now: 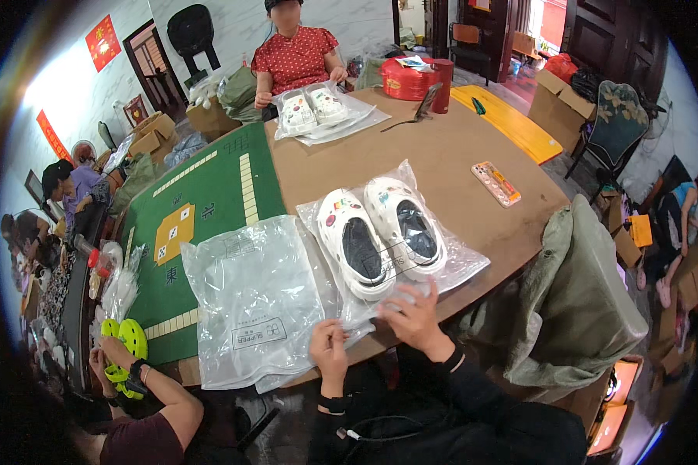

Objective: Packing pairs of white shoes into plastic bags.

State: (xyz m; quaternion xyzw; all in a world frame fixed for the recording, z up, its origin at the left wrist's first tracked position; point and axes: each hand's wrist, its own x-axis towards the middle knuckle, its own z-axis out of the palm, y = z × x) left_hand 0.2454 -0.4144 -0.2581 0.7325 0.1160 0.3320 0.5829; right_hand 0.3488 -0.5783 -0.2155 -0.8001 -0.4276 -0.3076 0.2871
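Note:
A pair of white clogs [335, 225] with colourful charms lies side by side inside a clear plastic bag [461, 267] in front of me. My left hand [329, 353] is closed in a pinch at the near edge of this bag, left of the heels. Just behind the heels, my right hand [412, 316] has its fingers spread over the near end of the bag. A flat frosted slipper bag [248, 287] lies to the left, with more bag plastic showing under its near corner.
Across the table [326, 167], a person [298, 58] handles other bagged white clogs [312, 108]. At lower left a co-worker's hands hold lime-green clogs [132, 341]. A phone [496, 184] lies to the right, near a draped grey-green sack [566, 310]. A green mahjong mat [233, 170] covers the left side.

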